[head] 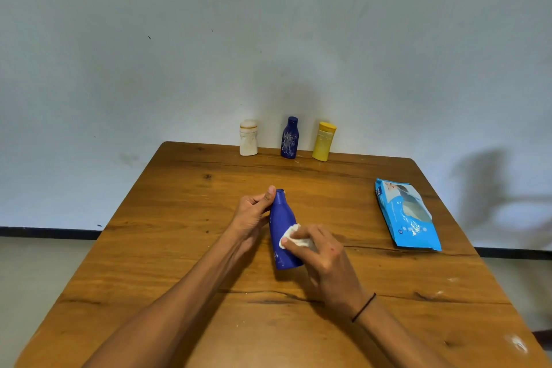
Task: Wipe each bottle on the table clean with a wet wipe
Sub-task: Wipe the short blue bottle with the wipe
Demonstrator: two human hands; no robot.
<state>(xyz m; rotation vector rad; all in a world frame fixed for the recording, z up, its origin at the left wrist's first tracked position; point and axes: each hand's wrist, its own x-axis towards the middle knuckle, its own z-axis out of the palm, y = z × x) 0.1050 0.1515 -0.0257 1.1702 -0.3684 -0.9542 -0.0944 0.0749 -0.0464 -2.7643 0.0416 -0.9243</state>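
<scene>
A blue bottle (280,218) is held over the middle of the wooden table (167,248), its neck pointing away from me. My left hand (254,213) grips it near the neck. My right hand (324,251) presses a crumpled white wet wipe (294,237) against the bottle's lower side. Three more bottles stand upright in a row at the far edge by the wall: a white one (248,138), a dark blue one with whitish streaks (289,138), and a yellow one with whitish smears (323,142).
A blue pack of wet wipes (406,215) lies flat on the right side of the table. A pale wall rises right behind the far edge. White specks dot the table's right front corner (518,343).
</scene>
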